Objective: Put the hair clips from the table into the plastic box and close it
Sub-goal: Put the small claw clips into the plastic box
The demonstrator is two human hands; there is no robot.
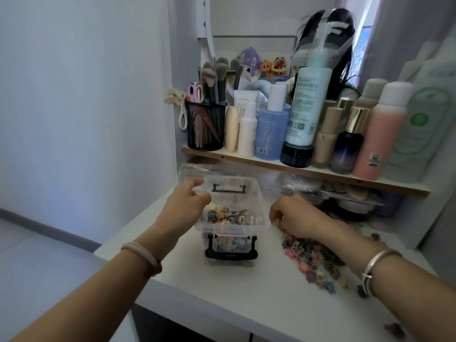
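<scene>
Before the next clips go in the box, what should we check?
1. Box open: ok, the plastic box has no lid on it.
2. Box steady: ok, the left hand holds its left rim.
3. Clips picked up: ok, the right hand pinches at the hair clips beside the box.
4. Room inside: ok, the pile inside sits below the rim.
5. Table finished: not ok, many clips lie on the table.
6. Lid handy: ok, the lid lies behind the box.
</scene>
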